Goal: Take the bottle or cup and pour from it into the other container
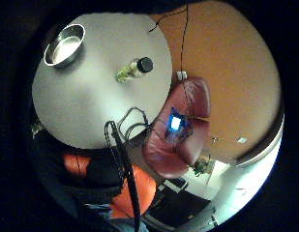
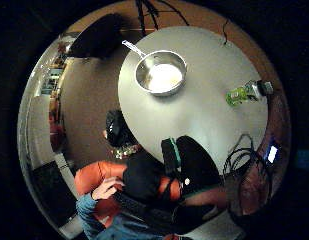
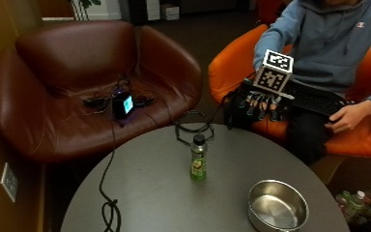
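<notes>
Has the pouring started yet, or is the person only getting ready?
Nothing looks done yet. The bottle stands upright on the round table with its black cap on, and the metal pan beside it looks empty. The gloved right hand hangs above the table's far edge, apart from the bottle, fingers hanging down with nothing in its grip. Still to come: taking hold of the bottle, uncapping it, and pouring into the pan.

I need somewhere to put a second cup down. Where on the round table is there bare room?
Bare top lies between the green bottle and the steel saucepan, and from the bottle toward the gloved right hand. The black cable crowds the edge nearest the brown armchair.
</notes>
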